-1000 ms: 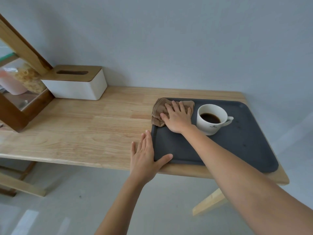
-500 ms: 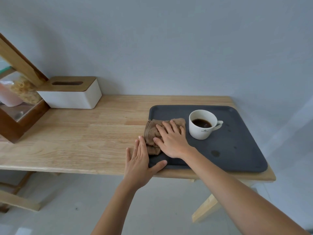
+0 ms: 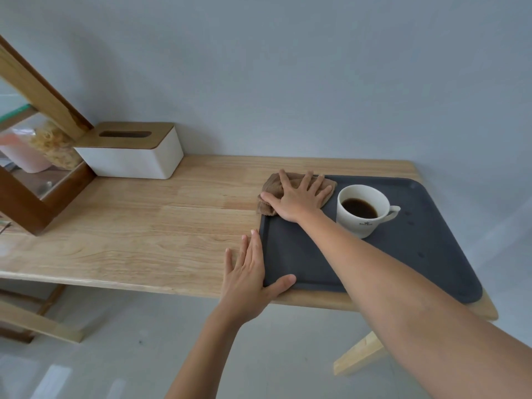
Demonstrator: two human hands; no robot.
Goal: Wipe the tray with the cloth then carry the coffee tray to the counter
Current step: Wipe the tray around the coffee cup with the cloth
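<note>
A dark grey tray (image 3: 408,254) lies on the right end of the wooden table (image 3: 144,226). On it stands a white cup of coffee (image 3: 362,210), handle to the right. A brown cloth (image 3: 269,188) sits at the tray's far left corner, partly over the rim. My right hand (image 3: 298,197) presses flat on the cloth with fingers spread. My left hand (image 3: 249,272) lies flat on the table against the tray's left edge, thumb on the near left corner.
A white tissue box with a wooden lid (image 3: 129,151) stands at the back left by the wall. A wooden-framed glass case (image 3: 34,168) with food inside sits at the far left. The table's front edge runs just below my left hand.
My right hand slid the cloth from the tray's near left side back to the far left corner. My left hand stayed at the tray's edge.
</note>
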